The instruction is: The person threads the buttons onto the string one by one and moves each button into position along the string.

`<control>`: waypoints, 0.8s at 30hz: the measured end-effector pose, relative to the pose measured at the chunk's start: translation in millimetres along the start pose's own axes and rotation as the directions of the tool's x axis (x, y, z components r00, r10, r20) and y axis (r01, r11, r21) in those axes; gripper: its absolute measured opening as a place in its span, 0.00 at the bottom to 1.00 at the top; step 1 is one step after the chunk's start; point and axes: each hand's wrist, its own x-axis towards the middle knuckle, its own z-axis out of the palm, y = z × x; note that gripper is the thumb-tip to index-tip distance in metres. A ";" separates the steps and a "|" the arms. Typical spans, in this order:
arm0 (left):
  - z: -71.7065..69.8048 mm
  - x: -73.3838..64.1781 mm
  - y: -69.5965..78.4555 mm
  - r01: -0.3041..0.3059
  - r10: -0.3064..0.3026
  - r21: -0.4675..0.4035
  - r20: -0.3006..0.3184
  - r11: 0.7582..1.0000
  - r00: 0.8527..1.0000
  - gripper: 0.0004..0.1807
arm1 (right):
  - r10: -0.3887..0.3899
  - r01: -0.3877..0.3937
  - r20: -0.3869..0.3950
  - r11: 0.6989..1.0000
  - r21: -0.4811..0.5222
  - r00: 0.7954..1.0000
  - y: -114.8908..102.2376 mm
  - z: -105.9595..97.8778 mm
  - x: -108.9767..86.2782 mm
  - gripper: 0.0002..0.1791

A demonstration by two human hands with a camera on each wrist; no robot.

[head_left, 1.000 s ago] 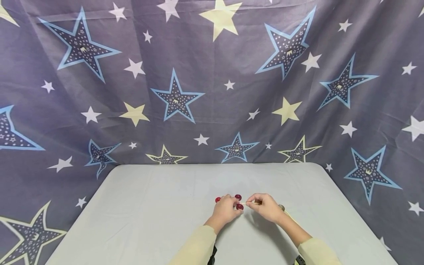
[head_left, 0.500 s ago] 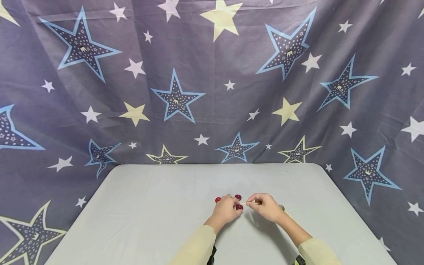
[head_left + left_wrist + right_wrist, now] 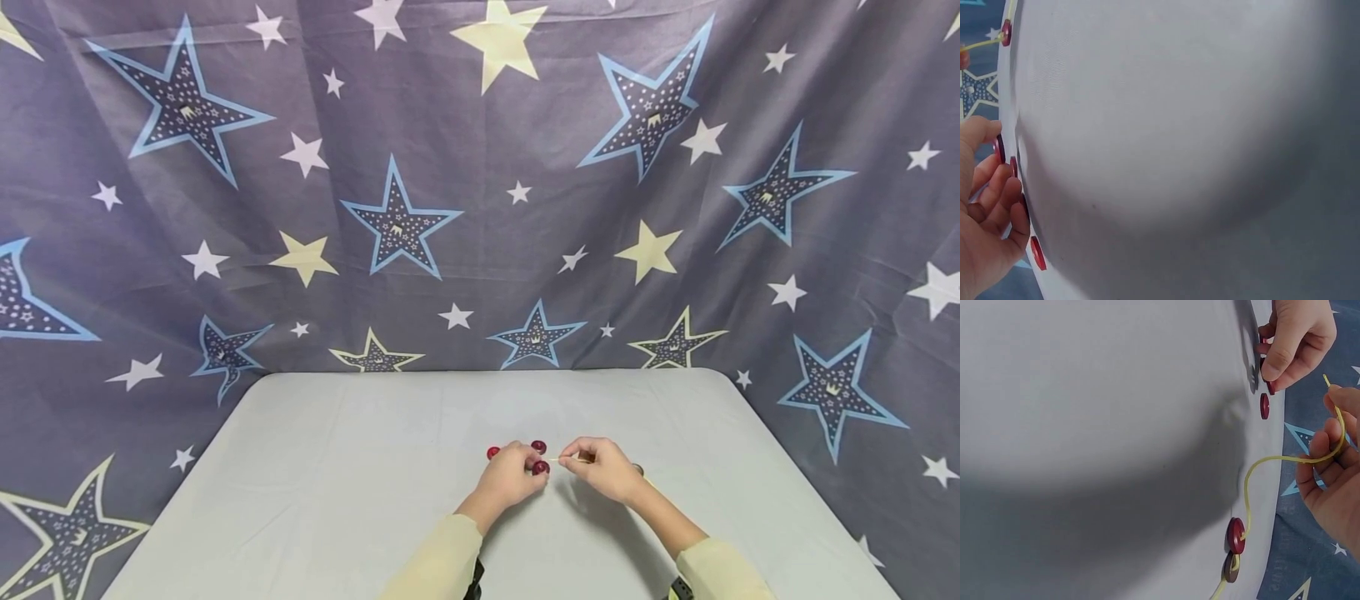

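My left hand (image 3: 508, 477) pinches a dark red button (image 3: 541, 468) on edge between thumb and finger, seen also in the left wrist view. Across a small gap, my right hand (image 3: 606, 471) grips a yellow cord (image 3: 1272, 459) near its end, the tip poking past the fingertips towards the button. Further down, the cord passes through a red button (image 3: 1235, 535) and a brown button (image 3: 1231, 567) that lie together near the right wrist. Just beyond the left fingertips is another dark red button (image 3: 538, 447).
A bright red button (image 3: 492, 452) lies left of the left hand, and another button (image 3: 1024, 206) is partly hidden behind its fingers. The pale tabletop (image 3: 360, 483) reaches back to a grey star-patterned cloth (image 3: 480, 167).
My left hand has shifted very slightly to the left with the button it pinches. The right hand stays almost still with the cord.
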 end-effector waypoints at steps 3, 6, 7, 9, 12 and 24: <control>-1.5 -1.6 -1.5 -0.012 0.011 -0.010 -0.024 1.000 1.000 0.14 | -0.016 0.016 -0.002 1.000 -0.001 1.000 0.9 0.2 0.1 0.06; -2.9 -3.3 -2.6 -0.014 0.013 -0.019 -0.051 1.000 0.999 0.14 | -0.031 0.031 -0.004 1.000 0.004 1.000 1.5 0.3 0.4 0.06; -3.3 -3.8 -3.1 -0.017 0.015 -0.023 -0.059 1.000 0.998 0.14 | -0.035 0.035 -0.004 0.999 0.007 0.999 1.9 0.4 0.6 0.06; -4.0 -4.6 -4.0 -0.022 0.020 -0.026 -0.077 0.999 0.997 0.14 | -0.041 0.041 -0.005 0.999 0.009 0.999 2.4 0.4 1.2 0.06; -5.4 -5.1 -4.6 -0.026 0.023 -0.038 -0.094 0.999 0.995 0.14 | -0.049 0.049 -0.009 0.999 0.013 0.999 2.2 -0.5 2.0 0.06; -9.1 -7.0 -3.7 -0.035 0.023 -0.098 -0.123 0.995 0.992 0.10 | -0.053 0.053 -0.012 0.999 0.012 0.999 2.1 -1.6 3.4 0.06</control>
